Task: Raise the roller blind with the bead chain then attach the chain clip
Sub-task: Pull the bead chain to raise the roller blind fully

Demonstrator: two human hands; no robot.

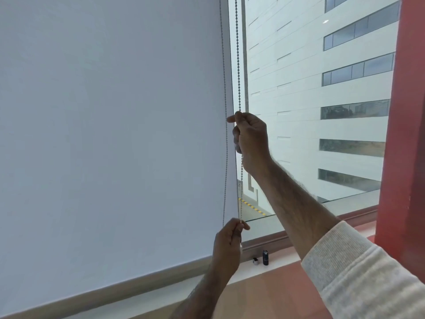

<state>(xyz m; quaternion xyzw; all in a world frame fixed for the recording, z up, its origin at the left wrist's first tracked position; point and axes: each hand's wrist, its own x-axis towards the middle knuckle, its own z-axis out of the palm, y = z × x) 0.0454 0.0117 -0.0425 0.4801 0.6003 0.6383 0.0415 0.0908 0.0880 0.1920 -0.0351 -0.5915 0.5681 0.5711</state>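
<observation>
A white roller blind [110, 134] covers the left of the window, its bottom bar [115, 287] low, just above the sill. The bead chain [237, 54] hangs in two strands along the blind's right edge. My right hand [250, 139] is closed around the right strand at mid height. My left hand [227, 245] grips the chain lower down, near the blind's bottom corner. A small white clip-like piece [255, 261] lies on the sill; what it is I cannot tell for sure.
A small dark bottle-shaped object [265, 257] stands on the pale window sill [282, 261] beside the white piece. A red wall column [404, 134] borders the window on the right. A white building shows through the bare glass [299, 88].
</observation>
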